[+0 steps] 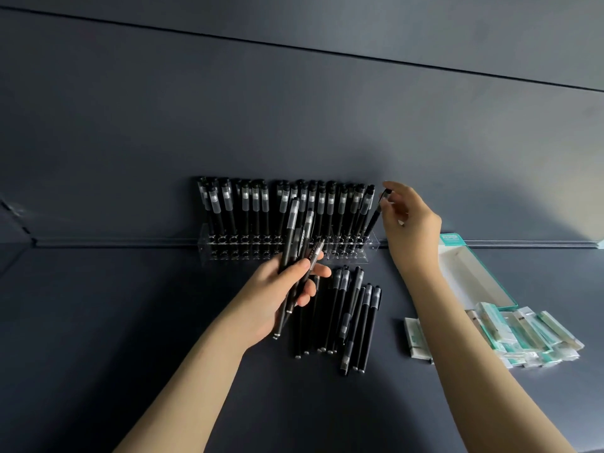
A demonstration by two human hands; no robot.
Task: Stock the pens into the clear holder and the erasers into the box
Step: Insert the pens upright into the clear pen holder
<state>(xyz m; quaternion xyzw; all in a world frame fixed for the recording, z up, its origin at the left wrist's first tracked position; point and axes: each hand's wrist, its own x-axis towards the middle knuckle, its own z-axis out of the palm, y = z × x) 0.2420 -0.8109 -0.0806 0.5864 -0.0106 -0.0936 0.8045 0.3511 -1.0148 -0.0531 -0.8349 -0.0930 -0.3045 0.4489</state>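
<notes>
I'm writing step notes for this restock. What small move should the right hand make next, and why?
Probably ease the tilted pen upright and let go: the right hand pinches its cap, and its tip seems to sit at the rightmost holes of the clear holder.

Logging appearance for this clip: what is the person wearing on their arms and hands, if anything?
Two bare hands, the left hand and the right hand, with no gloves. The left forearm and right forearm are bare as far as the frame shows: no sleeves, and no watch, bracelet or ring is visible.
</notes>
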